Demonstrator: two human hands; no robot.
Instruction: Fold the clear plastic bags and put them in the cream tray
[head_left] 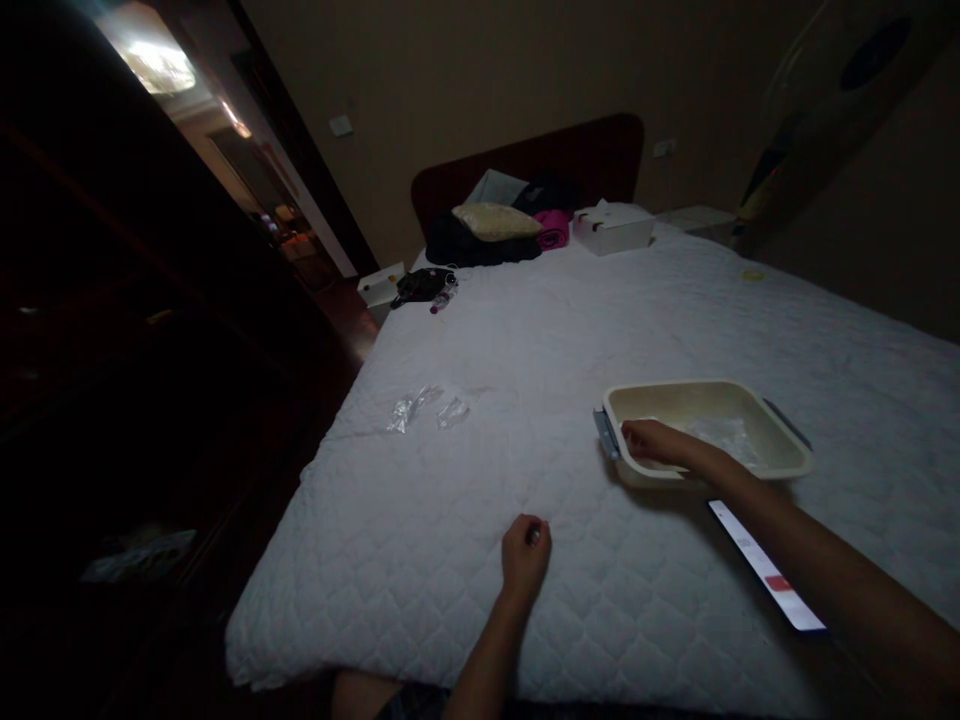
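My right hand [651,441] reaches into a cream rectangular tray [780,455] with grey handles that sits on the white quilted bed [570,330]. Its fingers are curled at the tray's near left corner, and whether they hold anything is unclear. Crumpled clear plastic [724,433] lies inside the tray. My left hand [525,552] rests on the quilt near the front edge, closed in a loose fist; what is in it, if anything, I cannot make out. A lit phone [765,567] lies beside my right forearm.
Two scraps of clear plastic [427,408] lie on the quilt to the left. At the headboard sit a white box [613,228], a pillow [496,221], dark and pink clothes [553,230]. A dark bag [421,285] lies at the bed's left edge. Dark floor lies left.
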